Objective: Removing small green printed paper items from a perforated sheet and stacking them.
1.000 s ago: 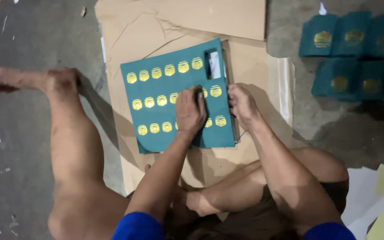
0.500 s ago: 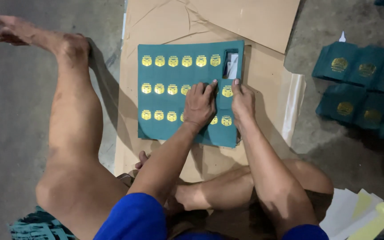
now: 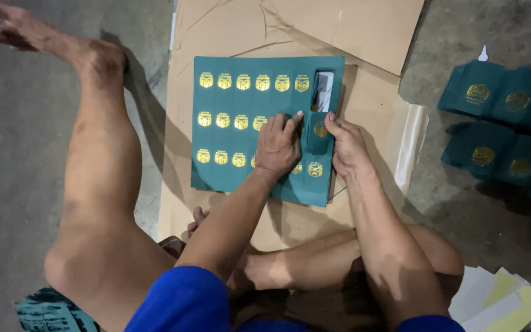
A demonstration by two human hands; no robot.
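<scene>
A large teal sheet (image 3: 241,160) printed with rows of gold emblems lies on brown cardboard (image 3: 364,92) on the floor. My left hand (image 3: 278,146) presses flat on the sheet near its right side. My right hand (image 3: 346,144) rests at the sheet's right edge, fingers on a small teal piece (image 3: 319,136) with one gold emblem, between the two hands. A rectangular hole (image 3: 322,91) in the sheet's top right corner shows a pale object inside. My bare left leg stretches out to the left, with the foot at the top left.
Several cut teal cards (image 3: 505,123) with gold emblems are stacked on the concrete floor at the right. White and yellow paper sheets (image 3: 505,295) lie at the bottom right. A clear plastic strip (image 3: 410,141) sits at the cardboard's right edge.
The view has shifted, so the sheet sits more squarely. Both hands have stayed on the sheet's right side, and the right hand has moved onto the small teal piece.
</scene>
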